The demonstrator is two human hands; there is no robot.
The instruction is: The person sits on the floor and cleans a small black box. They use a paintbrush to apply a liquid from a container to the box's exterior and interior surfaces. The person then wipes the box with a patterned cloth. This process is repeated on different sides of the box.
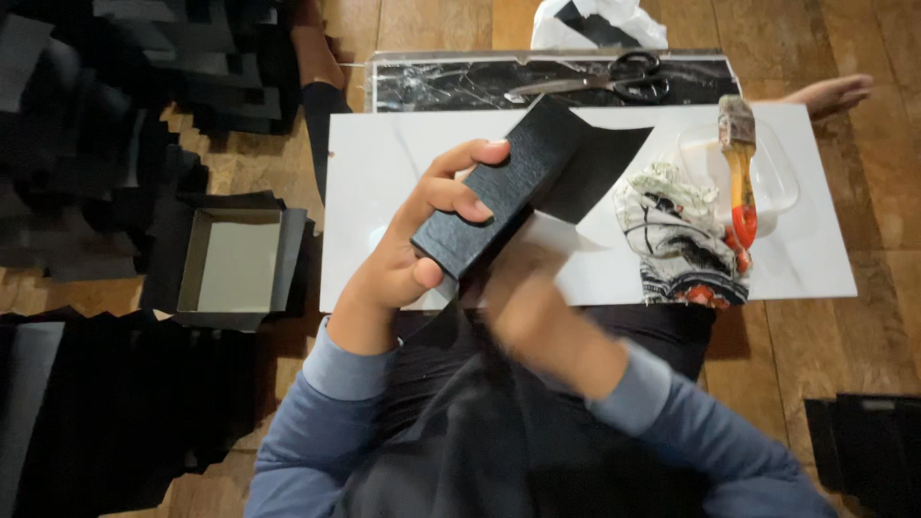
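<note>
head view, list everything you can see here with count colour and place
black box: one, black, held over the white board, a loose black paper flap trailing from it
white board: one, white, on the wooden floor
scissors: one pair, black handles, on the dark sheet behind the board
brush: one, orange-red handle, resting across a clear tray
clear tray: one, see-through, right side of the board
rag: one, printed white, black and red, beside the brush
open box: one, black outside, grey inside, left of the board
black sheets: many, black, piled at far left
left hand: grips the black box
right hand: blurred, under the box
</note>
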